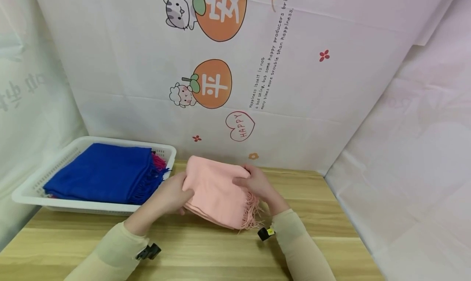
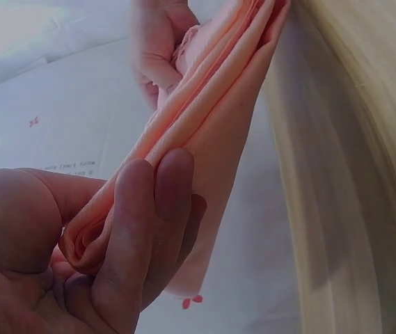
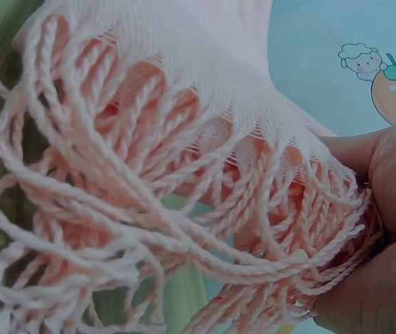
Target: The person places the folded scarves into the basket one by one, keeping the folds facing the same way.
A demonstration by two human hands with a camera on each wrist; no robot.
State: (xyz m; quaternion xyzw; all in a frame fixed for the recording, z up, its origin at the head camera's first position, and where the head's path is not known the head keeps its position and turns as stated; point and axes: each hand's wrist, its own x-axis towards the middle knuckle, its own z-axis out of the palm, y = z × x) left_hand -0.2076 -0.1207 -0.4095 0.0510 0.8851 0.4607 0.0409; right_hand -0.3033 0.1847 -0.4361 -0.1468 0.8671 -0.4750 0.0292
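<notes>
Wooden tabletop [image 1: 206,248] below, both hands grip the folded pink scarf [image 1: 215,191]: left hand [image 1: 167,197] pinching one edge, right hand [image 1: 257,185] clutching the fringed end; uneven grip could let the layers slide apart.

The folded scarf [image 1: 217,191] is plain pale pink with matching pink fringe [image 3: 184,209]. A royal-blue scarf [image 1: 103,172] lies in a white basket [image 1: 29,191], magenta fringe [image 1: 159,161] beside it. The tabletop [image 1: 220,252] is light wood grain.

Two bare hands, left [image 1: 170,197], right [image 1: 259,186]. Pale yellow-green sleeves [image 1: 117,248] to wrists. Small black camera clip [image 1: 149,251] under each wrist.
</notes>
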